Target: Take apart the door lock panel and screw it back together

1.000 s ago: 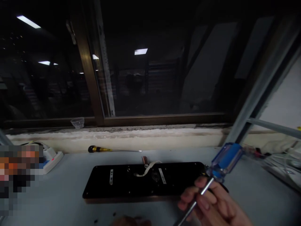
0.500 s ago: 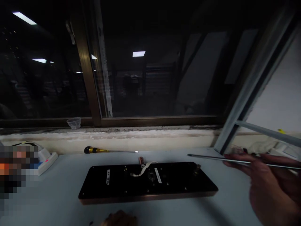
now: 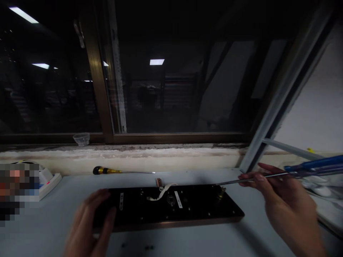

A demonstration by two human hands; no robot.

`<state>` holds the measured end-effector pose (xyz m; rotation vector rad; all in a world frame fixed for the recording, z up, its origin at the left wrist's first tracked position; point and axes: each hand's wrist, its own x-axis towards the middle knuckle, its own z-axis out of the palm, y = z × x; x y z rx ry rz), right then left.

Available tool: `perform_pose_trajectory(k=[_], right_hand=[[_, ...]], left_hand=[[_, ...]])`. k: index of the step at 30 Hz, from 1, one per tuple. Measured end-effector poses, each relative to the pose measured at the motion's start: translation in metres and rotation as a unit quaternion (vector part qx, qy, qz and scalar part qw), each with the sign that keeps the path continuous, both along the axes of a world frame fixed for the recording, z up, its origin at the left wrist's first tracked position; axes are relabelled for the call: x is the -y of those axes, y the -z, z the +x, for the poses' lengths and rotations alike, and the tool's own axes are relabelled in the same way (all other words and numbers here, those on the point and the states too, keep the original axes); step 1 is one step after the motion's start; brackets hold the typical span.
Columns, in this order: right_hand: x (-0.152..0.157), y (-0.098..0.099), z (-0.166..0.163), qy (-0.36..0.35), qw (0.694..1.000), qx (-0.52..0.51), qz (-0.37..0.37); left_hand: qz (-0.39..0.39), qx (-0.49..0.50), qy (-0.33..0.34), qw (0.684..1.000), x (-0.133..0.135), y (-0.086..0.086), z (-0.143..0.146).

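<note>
A long black plate point(image 3: 187, 210) with a copper edge lies flat on the pale table point(image 3: 48, 228); a white ribbon cable point(image 3: 160, 192) curls on its top. My left hand point(image 3: 88, 225) rests on the plate's left end, fingers spread. My right hand point(image 3: 284, 200) pinches the steel shaft of a blue-handled screwdriver point(image 3: 311, 166). The shaft runs nearly level, and its tip reaches a small brass part point(image 3: 221, 192) at the plate's right end.
A second screwdriver point(image 3: 120, 171) with a black and yellow handle lies by the window sill. A clear cup point(image 3: 81, 139) stands on the sill. A white power strip point(image 3: 49, 180) sits at the left. A metal frame post point(image 3: 270, 117) and clutter stand at the right.
My left hand has come up from the bottom edge onto the plate's left end. My right hand has swung the screwdriver round and brought its tip down to the plate's right end.
</note>
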<state>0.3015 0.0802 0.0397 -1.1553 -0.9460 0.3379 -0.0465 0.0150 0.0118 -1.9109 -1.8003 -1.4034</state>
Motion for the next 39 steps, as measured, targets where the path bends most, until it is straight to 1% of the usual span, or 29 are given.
perform_pose_trajectory(k=[1,3,4,6,9,10,12,15,18,20,23,26,29,32,33,35,37,39], right_hand=[[0.000,0.000,0.000,0.001,1.000,0.006,-0.003],[0.000,0.002,0.002,-0.005,1.000,0.008,-0.003],[0.000,0.002,0.003,-0.007,1.000,0.005,-0.001],[-0.001,0.004,0.005,-0.010,1.000,-0.003,0.007],[-0.002,0.005,0.006,-0.019,1.000,-0.015,0.016],[-0.002,0.005,0.006,-0.021,0.999,-0.018,0.020],[-0.001,0.004,0.004,-0.021,0.999,-0.020,0.028],[0.001,0.005,0.003,-0.021,0.999,-0.011,0.044],[0.001,0.008,0.006,-0.019,0.997,-0.003,0.075],[-0.001,0.009,0.008,-0.025,0.997,-0.011,0.078],[-0.003,0.008,0.007,-0.041,0.998,-0.022,0.038],[-0.002,0.006,0.004,-0.022,1.000,-0.003,0.008],[0.000,0.003,0.004,0.000,0.999,0.047,-0.021],[-0.003,-0.005,0.008,-0.001,0.991,0.125,-0.050],[-0.005,-0.009,0.010,-0.009,0.986,0.153,-0.062],[-0.012,-0.020,0.012,-0.050,0.974,0.201,-0.090],[-0.018,-0.032,0.011,-0.108,0.959,0.235,-0.117],[-0.024,-0.043,0.009,-0.163,0.942,0.256,-0.141]], left_hand=[[-0.038,0.055,-0.030,0.997,-0.007,0.002,-0.007],[-0.114,0.173,-0.047,0.977,-0.022,0.008,-0.016],[-0.145,0.233,-0.049,0.960,-0.027,0.011,-0.018],[-0.196,0.355,-0.046,0.913,-0.034,0.012,-0.017],[-0.249,0.498,-0.036,0.830,-0.034,0.003,-0.009],[-0.257,0.527,-0.030,0.809,-0.032,-0.002,-0.006],[-0.262,0.559,-0.023,0.787,-0.029,-0.011,-0.001],[-0.253,0.574,-0.024,0.778,-0.027,-0.018,0.002],[-0.246,0.579,-0.031,0.777,-0.028,-0.017,0.000],[-0.253,0.586,-0.035,0.769,-0.029,-0.016,-0.001],[-0.263,0.591,-0.036,0.762,-0.030,-0.017,-0.002],[-0.258,0.584,-0.037,0.768,-0.029,-0.019,-0.001],[-0.256,0.592,-0.035,0.764,-0.028,-0.020,-0.001],[-0.258,0.593,-0.029,0.762,-0.029,-0.019,-0.001],[-0.258,0.595,-0.027,0.761,-0.029,-0.018,-0.001],[-0.256,0.602,-0.026,0.756,-0.029,-0.019,-0.001],[-0.260,0.604,-0.026,0.753,-0.029,-0.020,0.000],[-0.264,0.594,-0.033,0.759,-0.029,-0.022,0.001]])
